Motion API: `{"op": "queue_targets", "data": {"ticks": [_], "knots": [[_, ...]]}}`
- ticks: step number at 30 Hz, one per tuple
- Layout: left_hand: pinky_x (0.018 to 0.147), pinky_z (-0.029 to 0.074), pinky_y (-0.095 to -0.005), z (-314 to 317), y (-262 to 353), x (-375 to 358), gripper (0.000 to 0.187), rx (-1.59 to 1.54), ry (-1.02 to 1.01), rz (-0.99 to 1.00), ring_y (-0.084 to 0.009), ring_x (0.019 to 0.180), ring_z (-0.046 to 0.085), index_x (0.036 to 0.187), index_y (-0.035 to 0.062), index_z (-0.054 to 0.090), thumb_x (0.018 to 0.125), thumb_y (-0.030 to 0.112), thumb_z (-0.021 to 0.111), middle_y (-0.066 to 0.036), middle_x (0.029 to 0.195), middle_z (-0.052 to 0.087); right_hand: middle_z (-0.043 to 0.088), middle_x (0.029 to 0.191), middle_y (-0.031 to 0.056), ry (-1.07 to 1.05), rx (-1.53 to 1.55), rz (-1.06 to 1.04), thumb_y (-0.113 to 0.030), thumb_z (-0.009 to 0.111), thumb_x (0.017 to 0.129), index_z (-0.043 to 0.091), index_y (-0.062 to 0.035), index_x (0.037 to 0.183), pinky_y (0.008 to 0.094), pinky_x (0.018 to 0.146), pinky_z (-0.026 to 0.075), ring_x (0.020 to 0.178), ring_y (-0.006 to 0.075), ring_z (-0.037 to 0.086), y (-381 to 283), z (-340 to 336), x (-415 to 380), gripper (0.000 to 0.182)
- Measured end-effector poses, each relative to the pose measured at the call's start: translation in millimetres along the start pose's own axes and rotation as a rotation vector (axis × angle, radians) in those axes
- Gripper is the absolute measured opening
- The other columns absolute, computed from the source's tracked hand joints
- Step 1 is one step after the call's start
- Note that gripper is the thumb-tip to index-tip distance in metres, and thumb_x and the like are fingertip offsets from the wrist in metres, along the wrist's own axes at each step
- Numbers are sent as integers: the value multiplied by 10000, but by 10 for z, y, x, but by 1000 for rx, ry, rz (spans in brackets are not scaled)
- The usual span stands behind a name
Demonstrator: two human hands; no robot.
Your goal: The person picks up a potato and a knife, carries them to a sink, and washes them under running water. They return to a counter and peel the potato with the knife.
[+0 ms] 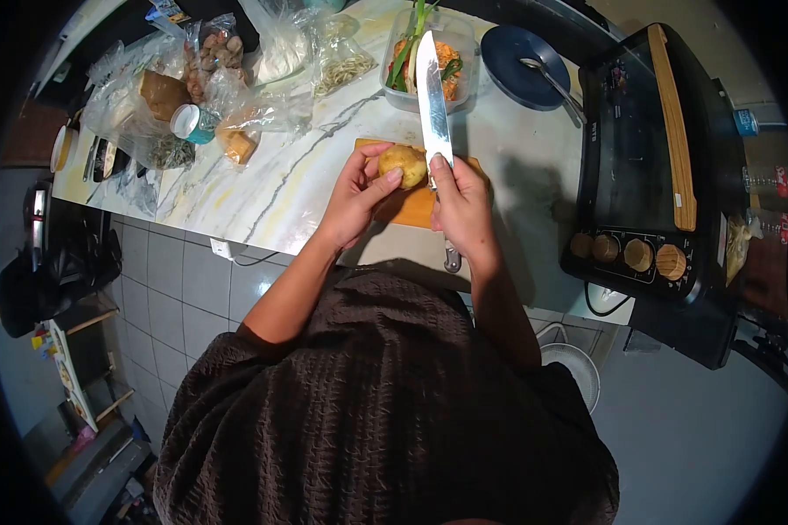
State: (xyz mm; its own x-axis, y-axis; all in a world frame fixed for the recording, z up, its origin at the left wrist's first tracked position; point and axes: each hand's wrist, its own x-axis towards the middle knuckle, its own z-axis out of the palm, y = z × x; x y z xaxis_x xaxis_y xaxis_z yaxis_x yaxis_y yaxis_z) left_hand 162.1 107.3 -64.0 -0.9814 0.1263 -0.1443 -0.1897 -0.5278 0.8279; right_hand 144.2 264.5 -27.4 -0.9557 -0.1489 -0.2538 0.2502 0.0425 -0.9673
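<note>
A yellow-brown potato (403, 164) rests in the fingers of my left hand (359, 199), its thumb across the near side. My right hand (466, 208) is closed around a large kitchen knife (431, 96), whose broad blade points up and away from me. The knife's handle end sticks out below my palm. My right thumb lies along the base of the blade, right beside the potato. Both hands are over an orange-brown cutting board (403, 210) near the counter's front edge, and they hide part of it.
Behind the board stands a clear plastic container (403, 98) of food with green stalks. A dark blue plate (510, 74) with a utensil is at back right. A black toaster oven (639, 149) fills the right side. Plastic bags of food (162, 92) crowd the left of the marble-patterned counter (280, 188).
</note>
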Motion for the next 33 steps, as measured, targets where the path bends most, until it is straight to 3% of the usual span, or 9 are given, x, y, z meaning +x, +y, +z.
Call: {"op": "queue_targets", "data": {"ticks": [5, 7, 10, 13, 15, 16, 19, 30, 33], "knots": [[894, 466, -285, 15, -3, -29, 423, 12, -9, -48, -187, 1045, 575, 1307, 24, 377, 928, 114, 544, -128, 1187, 561, 484, 579, -12, 21, 48, -9, -322, 470, 971, 582, -26, 883, 229, 352, 349, 381, 59, 429, 97, -58, 16, 329], [923, 462, -329, -13, 4, -30, 435, -80, -76, -148, -253, 1053, 575, 1334, 28, 350, 950, 170, 498, -151, 1224, 522, 484, 576, -9, 27, 46, -13, -318, 475, 970, 582, -24, 881, 232, 356, 352, 378, 61, 431, 108, -76, 17, 325], [885, 491, -315, 2, 29, -11, 413, -289, -109, -184, -251, 1014, 604, 1310, 2, 366, 953, 163, 500, -170, 1197, 544, 486, 581, -11, 34, 32, -8, -313, 478, 968, 587, -24, 880, 229, 359, 354, 390, 64, 442, 93, -82, 1, 322], [875, 498, -321, -3, -5, -11, 383, -298, -78, -166, -264, 1015, 605, 1275, -7, 389, 952, 164, 505, -178, 1180, 550, 535, 604, 4, 25, -66, -23, -304, 485, 965, 592, -14, 878, 260, 416, 407, 453, 85, 497, 47, -59, -29, 321], [871, 501, -320, 10, -15, -5, 365, -262, -57, -161, -265, 1006, 608, 1254, -8, 400, 951, 164, 508, -174, 1165, 557, 593, 633, 79, 30, -167, -188, -273, 494, 956, 589, -3, 876, 323, 506, 447, 520, 177, 565, 40, -15, -44, 298], [866, 503, -319, 14, -18, -4, 348, -224, -34, -154, -267, 996, 612, 1234, -9, 411, 949, 164, 511, -171, 1151, 564, 593, 633, 79, 30, -166, -187, -273, 494, 956, 589, -3, 876, 323, 506, 447, 520, 177, 565, 32, 6, -54, 298], [858, 506, -315, 31, -9, -30, 329, -93, -1, -111, -264, 975, 619, 1210, -8, 422, 947, 164, 517, -163, 1140, 571, 583, 674, 187, 63, -397, -288, -242, 506, 930, 581, -8, 852, 375, 563, 439, 608, 329, 587, 28, 40, -49, 258], [839, 492, -323, -17, -55, -51, 354, -163, -40, -132, -239, 938, 612, 1230, 5, 427, 938, 175, 532, -145, 1116, 571, 604, 694, 177, 161, -478, -219, -301, 481, 942, 604, -34, 886, 369, 585, 453, 628, 312, 607, 143, 33, 17, 299], [855, 482, -339, -43, -44, -25, 360, -136, -57, -142, -242, 948, 602, 1243, 11, 429, 938, 177, 525, -141, 1122, 561, 601, 692, 179, 141, -362, -220, -305, 478, 945, 604, -32, 886, 368, 581, 451, 630, 308, 609, 142, 21, 22, 306]]}}
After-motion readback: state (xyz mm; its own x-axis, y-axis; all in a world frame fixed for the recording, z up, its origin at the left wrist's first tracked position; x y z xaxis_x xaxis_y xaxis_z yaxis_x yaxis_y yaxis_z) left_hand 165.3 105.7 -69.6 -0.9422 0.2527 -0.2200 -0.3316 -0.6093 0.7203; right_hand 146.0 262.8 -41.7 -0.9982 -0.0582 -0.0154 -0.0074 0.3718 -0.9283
